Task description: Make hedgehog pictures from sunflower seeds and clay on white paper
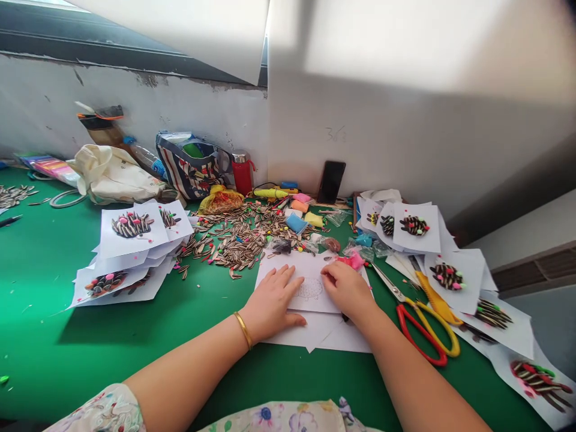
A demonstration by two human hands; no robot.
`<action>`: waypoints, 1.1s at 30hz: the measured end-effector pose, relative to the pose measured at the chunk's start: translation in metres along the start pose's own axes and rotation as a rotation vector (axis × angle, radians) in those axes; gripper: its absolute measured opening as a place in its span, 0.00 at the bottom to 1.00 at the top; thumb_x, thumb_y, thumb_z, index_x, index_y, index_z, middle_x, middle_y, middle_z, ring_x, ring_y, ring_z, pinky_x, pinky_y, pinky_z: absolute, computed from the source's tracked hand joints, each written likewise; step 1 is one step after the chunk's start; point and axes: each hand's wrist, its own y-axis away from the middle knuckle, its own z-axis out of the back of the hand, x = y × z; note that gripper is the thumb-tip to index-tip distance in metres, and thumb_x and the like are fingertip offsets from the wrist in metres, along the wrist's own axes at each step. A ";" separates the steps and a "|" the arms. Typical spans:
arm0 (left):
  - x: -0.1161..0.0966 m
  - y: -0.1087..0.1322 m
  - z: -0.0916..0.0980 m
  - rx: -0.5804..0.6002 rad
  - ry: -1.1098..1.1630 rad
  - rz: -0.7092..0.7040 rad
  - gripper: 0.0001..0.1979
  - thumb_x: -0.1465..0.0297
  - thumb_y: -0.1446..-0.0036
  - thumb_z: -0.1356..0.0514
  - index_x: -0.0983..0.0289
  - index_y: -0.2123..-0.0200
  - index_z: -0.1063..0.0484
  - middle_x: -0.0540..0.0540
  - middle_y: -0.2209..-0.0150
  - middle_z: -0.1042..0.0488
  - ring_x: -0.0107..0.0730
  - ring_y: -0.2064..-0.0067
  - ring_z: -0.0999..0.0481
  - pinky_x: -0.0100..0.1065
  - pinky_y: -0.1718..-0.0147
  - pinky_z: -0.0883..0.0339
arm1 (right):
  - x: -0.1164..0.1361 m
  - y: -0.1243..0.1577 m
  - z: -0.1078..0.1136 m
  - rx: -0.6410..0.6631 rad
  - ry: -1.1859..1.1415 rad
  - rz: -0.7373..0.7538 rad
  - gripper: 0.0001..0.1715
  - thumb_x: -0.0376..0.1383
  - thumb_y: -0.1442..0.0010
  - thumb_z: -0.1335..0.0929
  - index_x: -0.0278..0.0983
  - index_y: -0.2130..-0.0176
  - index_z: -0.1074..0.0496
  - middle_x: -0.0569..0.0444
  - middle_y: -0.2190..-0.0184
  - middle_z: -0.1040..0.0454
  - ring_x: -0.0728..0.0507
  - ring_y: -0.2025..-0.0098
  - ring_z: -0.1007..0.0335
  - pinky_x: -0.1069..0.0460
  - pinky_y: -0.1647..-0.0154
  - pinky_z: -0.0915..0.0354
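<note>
A white sheet of paper (274, 264) with a small outline drawing of a hedgehog-like shape (310, 288) lies in front of me, on top of another white sheet (342, 336). Spread flat on the left part of the sheet is my left hand (275, 300), fingers apart. My right hand (348, 288) rests at the drawing's right edge with its thumb and fingers pinched together; whatever is between the fingertips is hidden. A pink lump of clay (353, 260) in plastic shows just behind the right hand. A dark bit peeks out below that hand.
Sunflower seeds (238, 240) are heaped behind the sheet. Scissors (427, 324) and a yellow utility knife (434, 294) lie at right. Finished seed pictures are stacked left (105, 246) and right (427, 240). A phone (332, 182) leans on the wall near a red flask (242, 174).
</note>
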 end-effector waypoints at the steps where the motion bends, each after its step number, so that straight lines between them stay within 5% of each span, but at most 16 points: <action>1: 0.000 0.000 0.000 0.000 0.000 0.000 0.47 0.51 0.57 0.29 0.63 0.37 0.39 0.70 0.34 0.44 0.58 0.32 0.46 0.57 0.36 0.50 | -0.002 -0.001 0.002 -0.011 0.009 -0.003 0.07 0.32 0.39 0.35 0.39 0.66 0.27 0.52 0.66 0.26 0.42 0.61 0.30 0.50 0.62 0.37; 5: 0.001 0.000 -0.002 -0.015 0.001 0.003 0.46 0.51 0.56 0.30 0.62 0.37 0.39 0.69 0.34 0.44 0.57 0.33 0.46 0.57 0.36 0.50 | -0.019 -0.002 0.011 -0.116 0.142 -0.048 0.06 0.34 0.40 0.34 0.38 0.62 0.27 0.49 0.63 0.26 0.40 0.59 0.32 0.48 0.58 0.37; 10: 0.001 0.001 -0.004 -0.025 0.001 0.005 0.47 0.50 0.56 0.30 0.62 0.36 0.41 0.69 0.34 0.43 0.56 0.33 0.44 0.56 0.36 0.51 | -0.037 -0.003 0.013 -0.153 0.335 -0.128 0.15 0.38 0.40 0.32 0.36 0.53 0.26 0.43 0.58 0.27 0.36 0.56 0.34 0.45 0.57 0.38; 17: 0.003 0.000 -0.006 -0.043 0.001 0.001 0.48 0.50 0.57 0.30 0.63 0.36 0.42 0.70 0.35 0.41 0.56 0.34 0.43 0.56 0.36 0.51 | -0.035 -0.004 0.016 -0.135 0.354 -0.130 0.09 0.39 0.39 0.32 0.39 0.59 0.25 0.46 0.62 0.29 0.38 0.58 0.36 0.46 0.59 0.40; 22: 0.002 0.000 -0.005 -0.091 0.028 -0.020 0.47 0.48 0.57 0.31 0.62 0.37 0.40 0.69 0.36 0.40 0.57 0.35 0.42 0.58 0.37 0.51 | -0.019 0.000 0.023 -0.277 0.246 -0.054 0.08 0.39 0.39 0.32 0.39 0.60 0.26 0.46 0.58 0.31 0.37 0.55 0.37 0.44 0.54 0.39; 26: -0.004 0.000 0.006 -0.198 0.060 -0.022 0.38 0.49 0.50 0.35 0.64 0.41 0.35 0.68 0.39 0.35 0.56 0.38 0.38 0.57 0.39 0.47 | 0.007 0.004 0.021 -0.270 0.035 0.136 0.08 0.37 0.37 0.34 0.39 0.57 0.28 0.46 0.51 0.29 0.37 0.49 0.34 0.42 0.48 0.38; 30: -0.006 -0.002 0.012 -0.334 0.313 0.085 0.20 0.60 0.34 0.48 0.62 0.43 0.34 0.62 0.47 0.28 0.44 0.45 0.30 0.48 0.45 0.37 | 0.033 0.007 0.017 -0.189 -0.135 0.250 0.11 0.35 0.34 0.37 0.39 0.53 0.30 0.46 0.52 0.27 0.38 0.50 0.31 0.43 0.49 0.34; 33: -0.002 -0.005 0.009 -0.385 0.593 0.182 0.17 0.63 0.33 0.50 0.62 0.45 0.32 0.59 0.49 0.26 0.38 0.49 0.27 0.42 0.48 0.33 | 0.045 0.008 0.016 -0.143 -0.175 0.266 0.14 0.35 0.34 0.38 0.40 0.49 0.31 0.45 0.51 0.27 0.38 0.50 0.30 0.43 0.50 0.32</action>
